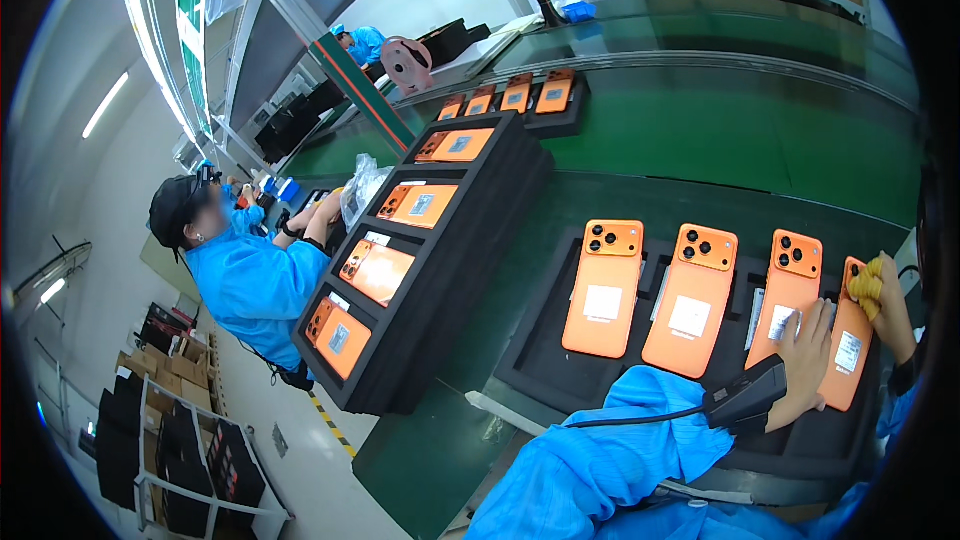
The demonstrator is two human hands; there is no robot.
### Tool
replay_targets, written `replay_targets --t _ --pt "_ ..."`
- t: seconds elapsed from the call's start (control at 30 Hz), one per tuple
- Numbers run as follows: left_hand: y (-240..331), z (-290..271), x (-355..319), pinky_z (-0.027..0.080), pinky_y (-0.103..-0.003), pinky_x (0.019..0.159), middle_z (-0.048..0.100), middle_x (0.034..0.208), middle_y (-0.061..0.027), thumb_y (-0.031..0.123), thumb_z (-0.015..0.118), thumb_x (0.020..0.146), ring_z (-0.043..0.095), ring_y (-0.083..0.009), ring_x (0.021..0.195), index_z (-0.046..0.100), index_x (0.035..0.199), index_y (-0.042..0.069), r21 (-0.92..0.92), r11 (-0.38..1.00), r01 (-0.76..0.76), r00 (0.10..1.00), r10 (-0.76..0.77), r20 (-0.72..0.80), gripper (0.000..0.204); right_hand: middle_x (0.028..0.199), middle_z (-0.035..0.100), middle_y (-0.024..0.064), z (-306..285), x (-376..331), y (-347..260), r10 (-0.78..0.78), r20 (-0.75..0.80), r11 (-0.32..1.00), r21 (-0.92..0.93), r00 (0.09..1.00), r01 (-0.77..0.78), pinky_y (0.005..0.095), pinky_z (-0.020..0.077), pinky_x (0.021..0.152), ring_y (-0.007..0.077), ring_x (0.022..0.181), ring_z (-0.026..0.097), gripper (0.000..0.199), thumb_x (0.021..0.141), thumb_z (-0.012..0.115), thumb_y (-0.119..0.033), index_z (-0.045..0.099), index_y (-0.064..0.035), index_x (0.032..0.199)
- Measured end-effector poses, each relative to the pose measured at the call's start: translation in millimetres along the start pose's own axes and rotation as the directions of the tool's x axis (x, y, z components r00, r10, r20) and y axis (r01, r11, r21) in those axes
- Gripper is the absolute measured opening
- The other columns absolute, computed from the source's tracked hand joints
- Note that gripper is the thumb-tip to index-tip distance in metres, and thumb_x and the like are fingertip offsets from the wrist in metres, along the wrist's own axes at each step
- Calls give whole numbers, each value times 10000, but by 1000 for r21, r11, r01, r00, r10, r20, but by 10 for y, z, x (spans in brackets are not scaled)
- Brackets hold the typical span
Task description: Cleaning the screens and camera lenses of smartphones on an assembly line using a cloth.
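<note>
Four orange smartphones stand out in a black foam tray (530, 350) before me, backs up, each with a white label: the first (602, 270), second (690, 280), third (790, 285) and rightmost smartphone (848, 345). That rightmost one is tilted between my hands. My left hand (805, 355) holds its left edge, fingers stretched upward and partly over the third phone's side, thumb by the lower corner. At the upper right edge my right hand (890, 305) is closed on it, with ribbed yellow finger covers on the curled fingers. A black device (745, 395) with a cable is strapped to my left wrist.
A stack of black foam trays (480, 240) holding orange phones stands left of mine; another phone tray (565, 120) lies behind. The green conveyor (700, 140) runs along the far side. At the left a person in blue (250, 270) works. Shelves of cartons (175, 380) stand lower left.
</note>
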State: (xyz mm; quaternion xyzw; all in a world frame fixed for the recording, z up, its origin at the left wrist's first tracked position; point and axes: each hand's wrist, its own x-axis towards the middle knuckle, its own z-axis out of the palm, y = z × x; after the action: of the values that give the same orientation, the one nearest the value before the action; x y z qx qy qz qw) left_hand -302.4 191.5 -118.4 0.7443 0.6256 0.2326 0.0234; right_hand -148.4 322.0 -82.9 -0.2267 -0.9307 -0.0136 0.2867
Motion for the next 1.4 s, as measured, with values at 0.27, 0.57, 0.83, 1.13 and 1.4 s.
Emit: replay_targets --t 0.27,0.57,0.83,1.13,1.4 --pt "-46 252 -6 216 -402 1013 341 1306 -151 425 787 365 257 -266 1249 524 1086 -44 -99 994 41 993 -51 -105 899 836 443 112 -89 100 -26 94 61 982 159 994 -103 359 350 787 281 796 431 142 679 538 49 515 -26 798" --pt "88 267 23 203 -428 1010 331 1315 -150 411 790 369 253 -263 1252 546 1053 -36 -114 993 -7 980 -16 -197 853 899 473 120 7 -220 55 242 -101 965 124 965 -229 334 365 772 296 859 456 186 698 528 60 500 -11 867" --pt "44 291 14 190 -423 1015 329 1313 -158 431 767 439 246 -262 1249 535 1065 -37 -73 997 20 991 -29 -132 815 948 495 129 -243 -133 -81 277 165 935 182 947 -305 337 364 826 287 908 478 190 706 541 47 545 -4 889" --pt "65 281 2 192 -403 1022 341 1307 -149 445 761 445 256 -261 1243 528 1069 -43 -76 997 -12 983 -2 -183 825 800 414 97 1 -93 -66 233 -80 964 148 969 -220 283 367 702 233 738 423 180 688 502 105 421 -11 798" --pt "44 136 -27 204 -395 1017 346 1304 -151 429 752 451 265 -262 1240 527 1077 -49 -66 998 -25 992 16 -125 819 790 399 79 -54 -239 73 314 -159 935 224 936 -275 282 360 713 204 745 424 150 734 508 69 422 -21 817"
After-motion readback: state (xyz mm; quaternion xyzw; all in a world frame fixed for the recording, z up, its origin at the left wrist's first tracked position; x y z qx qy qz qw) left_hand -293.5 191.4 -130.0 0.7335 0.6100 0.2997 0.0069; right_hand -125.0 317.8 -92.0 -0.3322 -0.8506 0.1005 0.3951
